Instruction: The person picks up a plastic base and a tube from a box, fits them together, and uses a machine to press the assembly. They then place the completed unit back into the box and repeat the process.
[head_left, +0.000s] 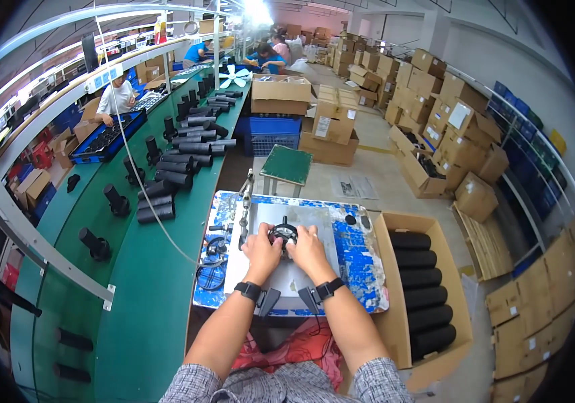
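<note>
My left hand [261, 252] and my right hand [309, 253] meet over a grey metal plate [321, 235]. Between them they grip a black round ring-shaped part [283, 232], fingers closed on its two sides; a short black stub points away from me. Just left of my left hand stands a metal clamp fixture [244, 213]. Small black fittings [216, 246] and a black ring [211, 274] lie beside it on the worn blue-and-white bench top [361, 255]. My fingers hide the underside of the held part.
At right, an open carton [390, 295] holds several black cylinders [419, 277]. A green conveyor [143, 295] on the left carries black tubes [174, 168] and upright black pieces [94, 243]. Beyond the bench stands a green-topped stool [287, 164]. A thin pale hose hangs to the bench's left edge.
</note>
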`<state>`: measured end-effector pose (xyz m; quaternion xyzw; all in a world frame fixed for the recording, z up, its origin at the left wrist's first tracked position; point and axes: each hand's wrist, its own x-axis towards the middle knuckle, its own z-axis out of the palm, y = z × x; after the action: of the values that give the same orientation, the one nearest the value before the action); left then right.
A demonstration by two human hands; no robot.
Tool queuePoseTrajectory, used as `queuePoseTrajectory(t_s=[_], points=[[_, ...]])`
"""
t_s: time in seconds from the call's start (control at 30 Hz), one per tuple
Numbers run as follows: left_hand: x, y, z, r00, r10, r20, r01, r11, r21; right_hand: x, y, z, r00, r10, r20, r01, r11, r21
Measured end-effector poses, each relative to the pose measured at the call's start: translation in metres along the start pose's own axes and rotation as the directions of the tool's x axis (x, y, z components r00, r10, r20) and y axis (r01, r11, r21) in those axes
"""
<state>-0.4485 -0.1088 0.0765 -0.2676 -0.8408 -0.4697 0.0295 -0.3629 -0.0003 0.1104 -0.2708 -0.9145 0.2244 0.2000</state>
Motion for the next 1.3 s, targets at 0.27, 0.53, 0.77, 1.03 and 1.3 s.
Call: queuePoseTrajectory(t_s=[0.27,0.53,0.77,1.03,1.3], points=[[-0.014,-0.006,-0.01,0.991,0.113,-0.072,-0.102,0.986,0.133,0.011,0.022,-0.003,0.991,-0.046,0.124,0.045,0.999,0.009],[0.017,-0.103,-0.093,0.945,0.201,-0.258,-0.204,0.979,0.016,0.004,0.001,-0.026,0.957,-0.055,0.286,0.07,0.997,-0.042],[0.079,-0.19,-0.097,0.758,-0.61,0.23,0.556,0.42,-0.717,0.009,0.008,-0.026,0.944,-0.121,0.308,0.127,0.992,0.001],[0.131,-0.154,-0.091,0.486,-0.741,0.464,0.829,0.223,-0.513,0.0,0.002,-0.028,0.948,-0.054,0.313,0.069,0.997,-0.037],[0.03,-0.058,-0.119,0.961,0.027,-0.274,-0.147,0.892,-0.428,0.002,0.009,-0.031,0.958,-0.074,0.278,0.09,0.995,-0.047]])
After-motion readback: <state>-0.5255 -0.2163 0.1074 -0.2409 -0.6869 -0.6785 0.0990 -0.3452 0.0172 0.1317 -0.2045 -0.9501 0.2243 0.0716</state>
